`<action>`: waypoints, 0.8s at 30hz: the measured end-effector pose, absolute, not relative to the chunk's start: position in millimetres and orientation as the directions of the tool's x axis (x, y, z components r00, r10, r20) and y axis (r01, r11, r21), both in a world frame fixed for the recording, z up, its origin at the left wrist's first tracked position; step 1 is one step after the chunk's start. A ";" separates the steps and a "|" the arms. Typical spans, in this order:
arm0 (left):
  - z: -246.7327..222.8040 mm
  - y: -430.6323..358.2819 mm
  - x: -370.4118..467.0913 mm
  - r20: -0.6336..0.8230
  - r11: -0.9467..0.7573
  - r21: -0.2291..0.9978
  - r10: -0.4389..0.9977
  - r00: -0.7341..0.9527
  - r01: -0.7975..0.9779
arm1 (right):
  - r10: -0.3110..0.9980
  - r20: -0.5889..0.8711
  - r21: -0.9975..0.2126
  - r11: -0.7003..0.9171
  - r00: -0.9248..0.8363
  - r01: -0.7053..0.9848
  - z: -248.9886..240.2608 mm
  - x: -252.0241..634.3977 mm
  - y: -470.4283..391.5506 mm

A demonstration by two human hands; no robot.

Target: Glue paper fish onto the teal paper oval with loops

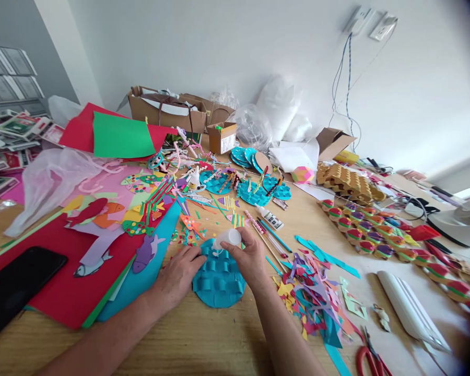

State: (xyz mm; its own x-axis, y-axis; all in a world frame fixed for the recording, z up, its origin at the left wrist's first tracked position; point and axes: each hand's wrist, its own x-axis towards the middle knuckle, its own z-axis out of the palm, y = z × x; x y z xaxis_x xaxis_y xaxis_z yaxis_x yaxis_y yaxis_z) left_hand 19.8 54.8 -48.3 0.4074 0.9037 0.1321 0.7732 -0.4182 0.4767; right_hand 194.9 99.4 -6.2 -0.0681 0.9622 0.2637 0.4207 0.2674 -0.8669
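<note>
Fingers [227,248] of the right hand [251,259] are closed around a white bottle [226,238], which is tilted over the upper part of a round blue woven-strip disc [219,291]; whether its tip touches the strips cannot be told. The left hand [181,275] has its fingers bent and fairly close together, their tips at the disc's left rim; whether they pinch it or only rest there cannot be seen. The disc lies flat on the table [203,344], midway between its sides and toward the near edge.

Just beyond, toward the far edge, a second white bottle [271,217] lies on its side with a black-and-white label, its print too small to read. Coloured paper scraps [313,292] are heaped right of the disc. Red-handled scissors [370,360] lie toward the near right corner, with a long white device [411,309] beyond them.

Left of the hands, paper fish, among them a purple fish [147,254], lie on and around a red sheet [68,300], and a black phone [23,287] lies toward the near left corner. Along the far edge stand a small carton [216,140] bearing a white label, illegible from here, a larger cardboard box [168,116] and plastic bags [278,107]. Painted egg-tray cups [360,230] line the right side.
</note>
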 end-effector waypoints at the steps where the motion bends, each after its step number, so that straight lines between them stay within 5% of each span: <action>1: -49.2 54.8 19.7 0.132 -0.418 0.477 0.904 0.407 0.773 | 0.962 0.264 -0.868 0.267 -0.067 0.418 -6.0 194.8 99.3; 24: -47.5 54.0 21.4 0.084 -0.404 0.420 0.909 0.409 0.813 | 0.938 0.314 -0.810 0.345 -0.146 0.474 -9.4 189.9 96.7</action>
